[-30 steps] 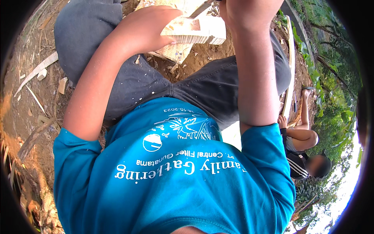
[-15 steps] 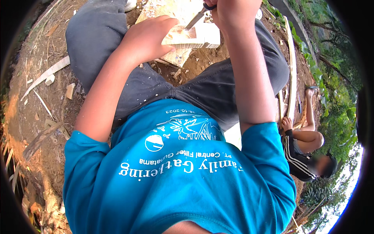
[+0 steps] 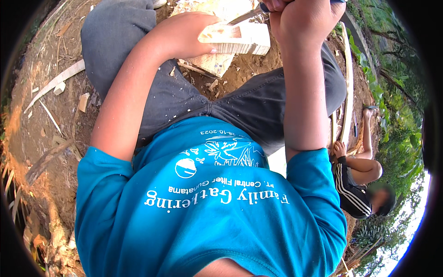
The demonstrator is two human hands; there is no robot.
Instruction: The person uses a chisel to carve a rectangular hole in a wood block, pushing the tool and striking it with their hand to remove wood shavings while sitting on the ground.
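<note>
Two grips were mine, both near the top of the frame. My left grip (image 3: 187, 34), upper centre, grasped the left end of a pale wooden block (image 3: 260, 38), thumb along its near side and fingers over its far side. The block lay at upper centre with a shallow recess cut into its top, above a broader wooden board (image 3: 217, 66). My right grip (image 3: 305, 23), right of centre at the upper edge, was clenched on the dark blue handle (image 3: 264, 7) of a tool whose blade (image 3: 243, 16) slanted down leftward to the far side of the recess; I could not tell whether its tip touched wood. My dark trousers (image 3: 180, 99) flanked the board, over brown soil (image 3: 247, 65). A curved pale strip (image 3: 55, 87) lay at left, beside wood chips (image 3: 83, 102). At right, another person (image 3: 347, 184) sat near a long pale pole (image 3: 347, 81).
</note>
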